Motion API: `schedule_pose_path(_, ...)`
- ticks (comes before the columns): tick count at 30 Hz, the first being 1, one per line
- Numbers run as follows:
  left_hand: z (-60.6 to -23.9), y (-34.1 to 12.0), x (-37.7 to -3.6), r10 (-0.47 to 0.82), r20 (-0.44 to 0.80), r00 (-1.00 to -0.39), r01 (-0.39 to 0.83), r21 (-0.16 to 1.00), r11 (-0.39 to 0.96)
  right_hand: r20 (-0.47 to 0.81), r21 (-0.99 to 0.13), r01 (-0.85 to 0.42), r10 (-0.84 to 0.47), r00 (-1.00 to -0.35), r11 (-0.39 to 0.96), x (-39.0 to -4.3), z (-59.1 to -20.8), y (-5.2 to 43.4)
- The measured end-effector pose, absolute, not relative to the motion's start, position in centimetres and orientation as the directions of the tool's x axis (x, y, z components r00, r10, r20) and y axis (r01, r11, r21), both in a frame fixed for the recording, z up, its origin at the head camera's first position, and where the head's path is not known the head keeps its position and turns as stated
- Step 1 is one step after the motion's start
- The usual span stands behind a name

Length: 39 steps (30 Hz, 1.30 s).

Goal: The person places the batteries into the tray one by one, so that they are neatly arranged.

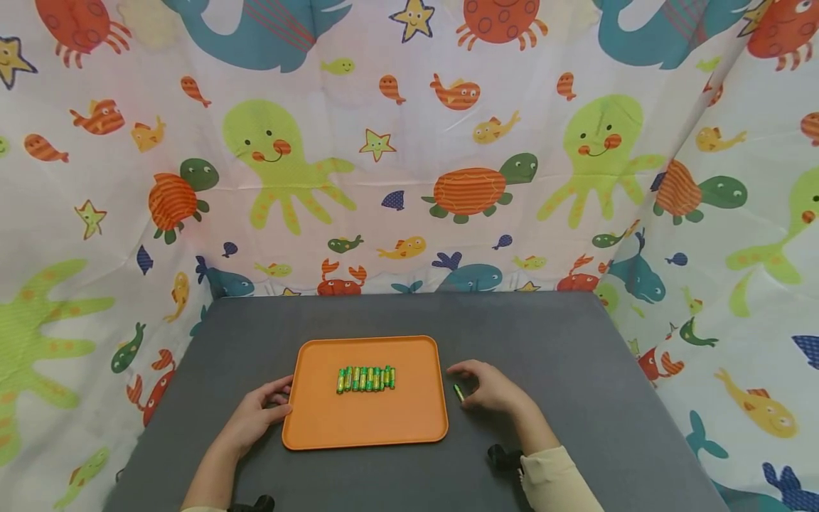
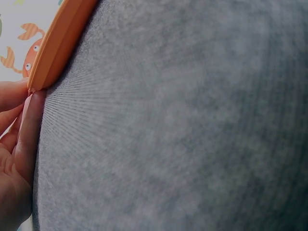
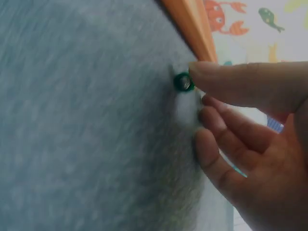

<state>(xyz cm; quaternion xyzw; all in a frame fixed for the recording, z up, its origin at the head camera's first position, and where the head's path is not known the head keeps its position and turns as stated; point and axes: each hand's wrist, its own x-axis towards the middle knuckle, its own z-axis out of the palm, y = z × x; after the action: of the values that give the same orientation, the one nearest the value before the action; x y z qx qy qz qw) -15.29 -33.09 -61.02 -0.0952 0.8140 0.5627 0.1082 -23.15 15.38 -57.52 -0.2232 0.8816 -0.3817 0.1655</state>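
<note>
In the head view, an orange tray (image 1: 365, 427) lies on the grey table, with a row of several green batteries (image 1: 366, 379) side by side on it. My left hand (image 1: 256, 412) is at the tray's left edge, its fingertips touching the rim; the left wrist view shows those fingertips (image 2: 30, 108) against the tray's side (image 2: 62, 43). To the right of the tray, one more green battery (image 1: 458, 392) lies by my right hand (image 1: 493, 390). Seen end-on in the right wrist view, this battery (image 3: 184, 82) is beside the thumb, while the other fingers (image 3: 207, 144) are spread apart from it.
Behind and beside the grey table (image 1: 544, 327) hangs a white curtain (image 1: 384, 192) printed with sea animals. A black wrist strap piece (image 1: 504, 457) shows at the right wrist, and another black piece (image 1: 262, 503) at the left.
</note>
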Motion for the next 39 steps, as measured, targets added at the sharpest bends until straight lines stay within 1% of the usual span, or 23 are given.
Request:
schedule_pose_path(7, -61.0, -33.1, -15.3, -0.032, -0.278, -0.960, -0.271, 0.893, 0.359, -0.107, -0.743, -0.320, -0.576, -0.810, 0.588, -23.5, -58.6, 16.2)
schedule_pose_path(12, -61.1, -33.1, -15.4, -0.030, -0.279, -0.960, -0.271, 0.896, 0.352, -0.104, -0.742, -0.335, -0.593, -0.798, 0.581, -23.6, -58.9, 16.4)
schedule_pose_path(16, -61.1, -33.2, -15.4, -0.023, -0.278, -0.960, -0.269, 0.901, 0.340, -0.103, -0.741, -0.334, -0.590, -0.801, 0.583, -23.5, -58.9, 16.4)
schedule_pose_path(23, -61.1, -33.3, -15.3, -0.014, -0.275, -0.961, -0.264, 0.907, 0.329, -0.071, -0.739, -0.317, -0.536, -0.841, 0.595, -23.2, -58.9, 16.4)
schedule_pose_path(28, -61.0, -33.2, -15.4, -0.031, -0.285, -0.958, -0.278, 0.898, 0.341, -0.018, -0.796, -0.285, -0.492, -0.871, 0.534, -22.9, -58.4, 15.7)
schedule_pose_path(33, -61.0, -33.0, -15.3, -0.032, -0.292, -0.956, -0.286, 0.898, 0.334, 0.025, -0.843, -0.252, -0.433, -0.901, 0.476, -22.7, -57.5, 13.5)
schedule_pose_path(39, -61.0, -33.1, -15.3, -0.029, -0.288, -0.957, -0.282, 0.902, 0.328, 0.014, -0.855, -0.201, -0.366, -0.930, 0.478, -22.7, -56.5, 9.4)
